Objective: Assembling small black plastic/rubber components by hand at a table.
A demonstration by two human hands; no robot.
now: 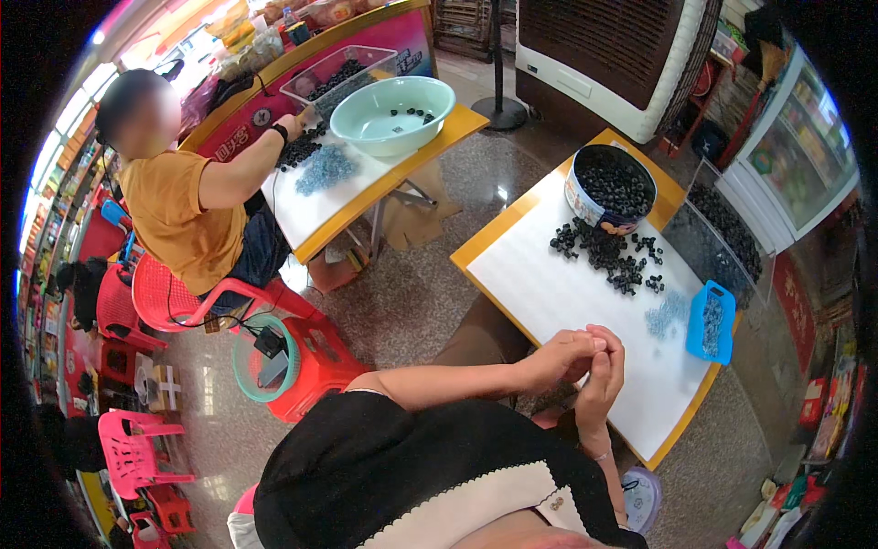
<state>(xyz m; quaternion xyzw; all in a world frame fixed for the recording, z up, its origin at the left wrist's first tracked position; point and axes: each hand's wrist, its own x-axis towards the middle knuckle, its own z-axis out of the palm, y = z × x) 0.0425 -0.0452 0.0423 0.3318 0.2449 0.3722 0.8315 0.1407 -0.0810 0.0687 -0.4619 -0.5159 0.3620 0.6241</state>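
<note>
My left hand (pixel 554 360) and my right hand (pixel 599 386) meet over the near edge of the white-topped table (pixel 517 256). Both have curled fingers that touch at the tips. Whatever lies between them, if anything, is hidden. Beyond my hands, small black ring-like parts (pixel 611 259) are strewn in a loose heap. A round tub (pixel 585 207) full of similar black pieces stands behind the heap. To the right of my hands is a patch of tiny clear bluish pieces (pixel 668 314). Beside it, a blue plastic basket (pixel 712 355) holds more of them.
A clear bin (pixel 709 188) with black parts stands past the table's right edge. At left, a person in an orange shirt (pixel 178 206) works at another table (pixel 297 220) with a pale green basin (pixel 375 137). A red stool (pixel 325 361) is near my left elbow.
</note>
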